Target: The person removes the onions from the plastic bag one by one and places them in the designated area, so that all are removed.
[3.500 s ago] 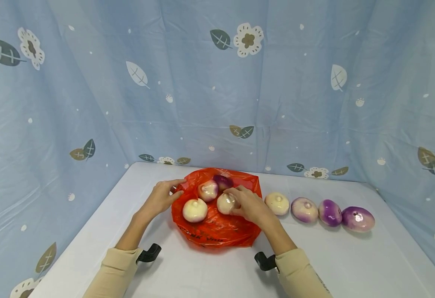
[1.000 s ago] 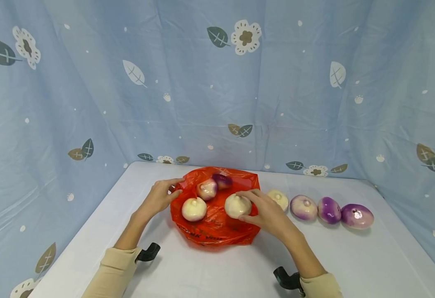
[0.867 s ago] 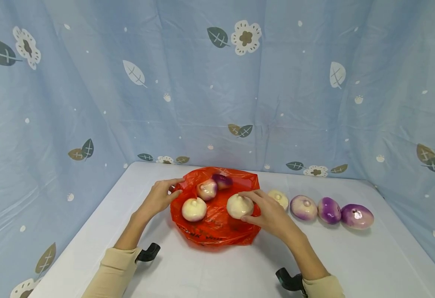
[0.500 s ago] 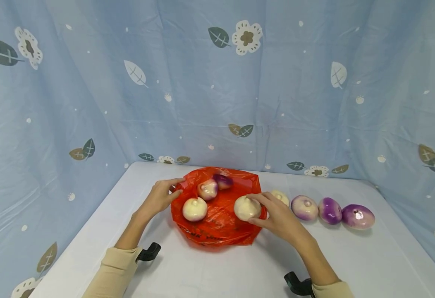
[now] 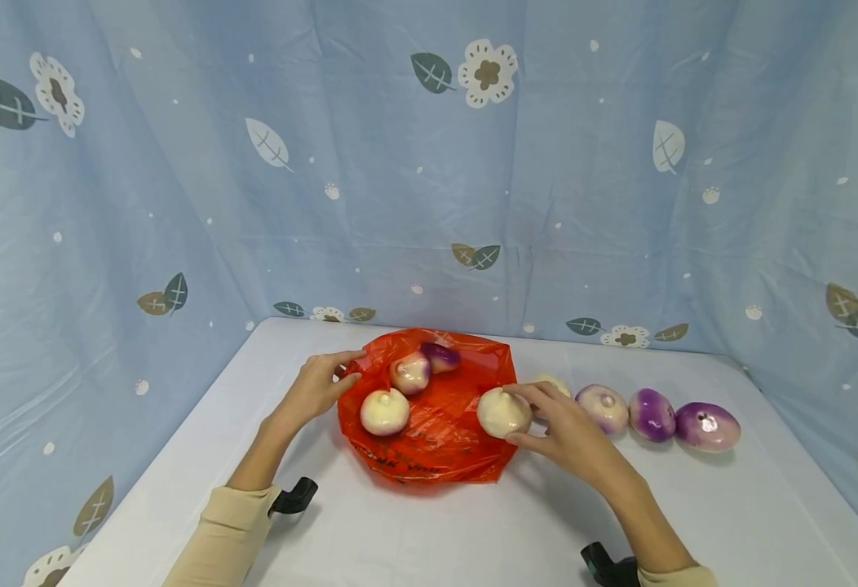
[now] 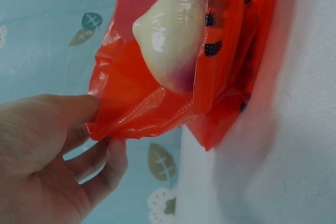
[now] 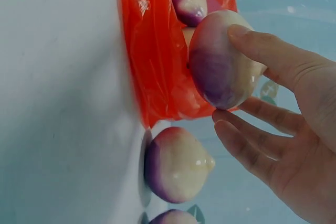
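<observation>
My left hand (image 5: 319, 387) pinches the left rim of a red plastic bag (image 5: 436, 456) that lies spread on the table. Between thumb and fingertips, my right hand (image 5: 572, 428) holds a white-and-purple onion (image 5: 504, 412), its pale tip up, over the bag's right edge. In the right wrist view this onion (image 7: 220, 61) shows its purple underside. A pale onion (image 5: 384, 412), a pinkish one (image 5: 410, 372) and a dark purple one (image 5: 440, 357) sit in the bag.
To the right several onions stand in a row: a pale one (image 5: 554, 383) partly hidden by my right hand, a pinkish one (image 5: 603, 408), then purple ones (image 5: 652, 415). The white table (image 5: 414, 538) meets a blue patterned curtain (image 5: 370, 196) at the back and sides.
My right hand has lifted the onion off the bag's middle and carried it right to the bag's edge. The left hand stays at the rim.
</observation>
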A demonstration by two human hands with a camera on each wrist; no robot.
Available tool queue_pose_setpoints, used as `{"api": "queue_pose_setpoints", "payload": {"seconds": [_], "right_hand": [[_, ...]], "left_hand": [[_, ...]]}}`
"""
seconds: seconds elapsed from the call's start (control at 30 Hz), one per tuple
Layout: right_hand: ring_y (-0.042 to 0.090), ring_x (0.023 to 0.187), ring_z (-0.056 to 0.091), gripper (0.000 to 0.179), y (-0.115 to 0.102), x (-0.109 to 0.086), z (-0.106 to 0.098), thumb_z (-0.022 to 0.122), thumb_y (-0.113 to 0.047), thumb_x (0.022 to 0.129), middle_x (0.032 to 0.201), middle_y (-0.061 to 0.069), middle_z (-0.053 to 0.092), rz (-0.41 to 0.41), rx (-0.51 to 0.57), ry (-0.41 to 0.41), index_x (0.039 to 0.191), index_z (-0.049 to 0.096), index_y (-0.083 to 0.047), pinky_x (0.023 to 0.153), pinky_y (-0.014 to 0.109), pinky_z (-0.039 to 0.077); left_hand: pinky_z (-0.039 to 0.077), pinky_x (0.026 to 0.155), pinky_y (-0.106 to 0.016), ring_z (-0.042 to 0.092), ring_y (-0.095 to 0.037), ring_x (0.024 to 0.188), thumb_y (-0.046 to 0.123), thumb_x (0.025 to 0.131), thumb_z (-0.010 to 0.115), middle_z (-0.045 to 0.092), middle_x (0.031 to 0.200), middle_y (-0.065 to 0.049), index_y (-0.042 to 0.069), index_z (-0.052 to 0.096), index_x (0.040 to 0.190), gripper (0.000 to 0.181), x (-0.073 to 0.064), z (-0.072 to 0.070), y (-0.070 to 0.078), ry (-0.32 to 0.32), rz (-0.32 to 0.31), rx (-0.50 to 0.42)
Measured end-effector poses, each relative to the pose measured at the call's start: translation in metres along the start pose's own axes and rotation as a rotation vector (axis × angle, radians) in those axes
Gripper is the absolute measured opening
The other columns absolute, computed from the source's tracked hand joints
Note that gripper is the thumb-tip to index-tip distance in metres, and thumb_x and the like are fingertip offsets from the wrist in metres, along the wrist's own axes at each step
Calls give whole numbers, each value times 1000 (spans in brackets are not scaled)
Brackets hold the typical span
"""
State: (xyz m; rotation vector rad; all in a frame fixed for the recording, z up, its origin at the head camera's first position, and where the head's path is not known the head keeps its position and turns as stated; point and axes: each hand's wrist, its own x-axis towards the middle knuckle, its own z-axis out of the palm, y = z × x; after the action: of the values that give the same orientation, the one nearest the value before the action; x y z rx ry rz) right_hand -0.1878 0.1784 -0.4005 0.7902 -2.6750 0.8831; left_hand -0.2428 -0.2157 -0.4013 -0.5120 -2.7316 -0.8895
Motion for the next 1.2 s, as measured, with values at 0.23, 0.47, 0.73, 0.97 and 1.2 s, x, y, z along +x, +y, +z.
{"api": "queue_pose_setpoints", "payload": {"seconds": [0.23, 0.47, 0.73, 0.97, 1.2], "right_hand": [[18, 100, 65, 65, 4, -7, -8, 84, -30, 76, 127, 2, 57, 17, -14, -33, 134, 57, -21, 72, 28, 58], [17, 100, 63, 68, 11, -16, -14, 85, -29, 74, 129, 3, 59, 39, -53, -38, 135, 56, -25, 67, 24, 55], [14, 96, 58, 68, 19, -27, -17, 86, -28, 74, 116, -3, 61, 79, -49, -55, 134, 56, -28, 69, 26, 56], [13, 94, 59, 63, 26, -32, -20, 87, -25, 72, 111, -3, 61, 57, -73, -61, 129, 59, -24, 68, 25, 55], [14, 93, 63, 63, 34, -36, -21, 88, -24, 69, 109, -5, 62, 52, -84, -80, 126, 60, -24, 68, 25, 55]], "left_hand": [[46, 62, -23, 64, -20, 81, 5, 88, 70, 73, 107, -12, 7, 67, 125, 37, 0, 0, 0, 6, -6, 1], [46, 61, -23, 64, -21, 81, 5, 88, 70, 73, 108, -14, 6, 67, 125, 37, 1, 0, 1, 2, -6, -3], [48, 61, -22, 64, -23, 83, 7, 89, 68, 72, 110, -14, 7, 66, 127, 38, 0, -1, 1, -15, -21, -3], [47, 60, -22, 64, -23, 83, 6, 88, 69, 72, 111, -15, 6, 66, 126, 38, -1, -1, 1, -11, -21, -1], [48, 60, -22, 63, -21, 83, 7, 89, 69, 72, 113, -13, 8, 66, 127, 38, 0, 0, 1, -12, -16, -1]]}}
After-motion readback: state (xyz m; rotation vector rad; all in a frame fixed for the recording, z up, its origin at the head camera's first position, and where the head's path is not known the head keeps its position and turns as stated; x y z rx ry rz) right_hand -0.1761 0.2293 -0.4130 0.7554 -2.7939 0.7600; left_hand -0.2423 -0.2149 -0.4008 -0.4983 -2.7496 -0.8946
